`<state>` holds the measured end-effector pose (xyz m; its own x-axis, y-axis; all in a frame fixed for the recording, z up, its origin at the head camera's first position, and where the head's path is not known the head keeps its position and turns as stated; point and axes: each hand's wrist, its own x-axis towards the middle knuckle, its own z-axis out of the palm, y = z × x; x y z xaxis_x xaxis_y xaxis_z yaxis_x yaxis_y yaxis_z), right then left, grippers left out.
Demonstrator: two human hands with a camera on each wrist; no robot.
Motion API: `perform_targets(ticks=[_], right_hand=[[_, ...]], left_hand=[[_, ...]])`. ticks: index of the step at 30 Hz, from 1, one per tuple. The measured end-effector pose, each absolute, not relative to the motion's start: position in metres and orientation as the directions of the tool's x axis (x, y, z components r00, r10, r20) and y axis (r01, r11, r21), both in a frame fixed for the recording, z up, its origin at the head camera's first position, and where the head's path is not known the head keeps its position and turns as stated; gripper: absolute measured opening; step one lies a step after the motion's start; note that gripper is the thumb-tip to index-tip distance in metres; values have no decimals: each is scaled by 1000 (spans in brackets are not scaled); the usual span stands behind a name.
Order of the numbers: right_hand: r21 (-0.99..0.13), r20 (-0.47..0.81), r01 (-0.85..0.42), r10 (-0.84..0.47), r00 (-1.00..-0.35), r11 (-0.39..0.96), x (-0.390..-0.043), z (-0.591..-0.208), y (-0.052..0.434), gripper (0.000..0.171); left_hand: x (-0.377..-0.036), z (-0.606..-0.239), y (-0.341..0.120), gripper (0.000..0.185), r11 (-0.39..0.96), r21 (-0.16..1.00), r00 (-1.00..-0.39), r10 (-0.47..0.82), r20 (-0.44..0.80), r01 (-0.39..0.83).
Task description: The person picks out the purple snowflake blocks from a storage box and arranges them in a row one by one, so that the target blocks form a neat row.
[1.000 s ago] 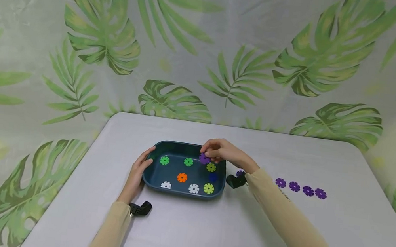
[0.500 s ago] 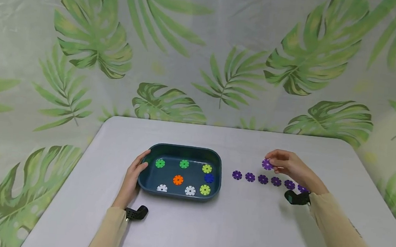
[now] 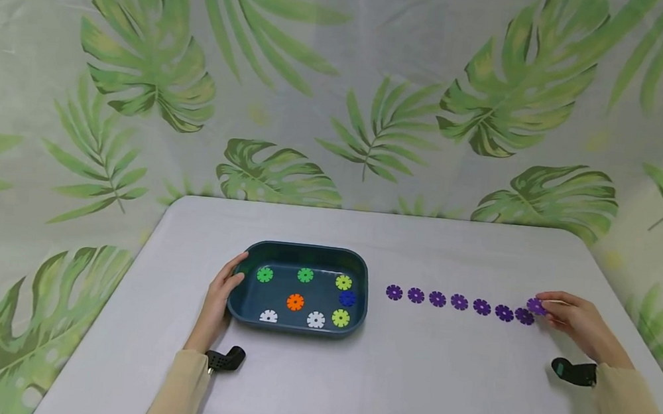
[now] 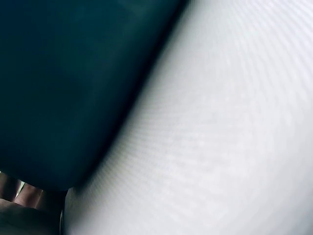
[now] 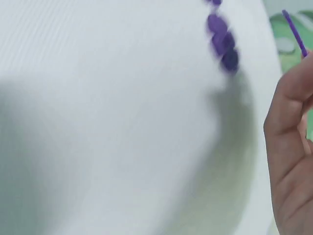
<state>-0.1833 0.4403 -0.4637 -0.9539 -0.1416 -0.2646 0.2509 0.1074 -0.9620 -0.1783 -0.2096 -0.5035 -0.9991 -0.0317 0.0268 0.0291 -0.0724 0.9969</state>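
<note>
A dark teal tray (image 3: 302,252) sits on the white table (image 3: 386,385). It holds several gear-shaped discs: green, yellow-green, orange, blue and white. My left hand (image 3: 221,290) rests against the tray's left rim with fingers on its edge; the left wrist view shows only the blurred tray wall (image 4: 68,88). A row of several purple discs (image 3: 459,302) lies to the right of the tray. My right hand (image 3: 567,316) pinches one more purple disc (image 3: 535,306) just at the row's right end, slightly raised. That disc shows edge-on (image 5: 294,33) in the right wrist view.
A leaf-patterned curtain (image 3: 341,101) hangs behind the table. Small black wrist mounts sit by each forearm (image 3: 225,359) (image 3: 575,372). The table's right edge lies close to my right hand.
My right hand took a purple disc out of the tray and carried it rightward along the row to its right end. The left hand stayed on the tray.
</note>
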Motion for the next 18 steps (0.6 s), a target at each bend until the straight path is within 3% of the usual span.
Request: perform_targets(ticks=[4, 7, 13, 18], right_hand=[[-941, -297, 287, -33, -954, 178, -176, -476, 453, 26], [-912, -272, 274, 49, -961, 306, -173, -480, 454, 20], [-762, -169, 211, 126, -977, 613, -171, -478, 440, 40], [-717, -37, 143, 168, -985, 683, -172, -471, 410, 38]], left_hand=[[-178, -503, -210, 43, -77, 997, -999, -38, 26, 29], [-179, -504, -209, 43, -78, 997, -999, -40, 24, 28], [-180, -501, -212, 44, -47, 998, -1000, -12, 28, 28], [-179, -491, -223, 45, 76, 997, -998, 53, 28, 32]])
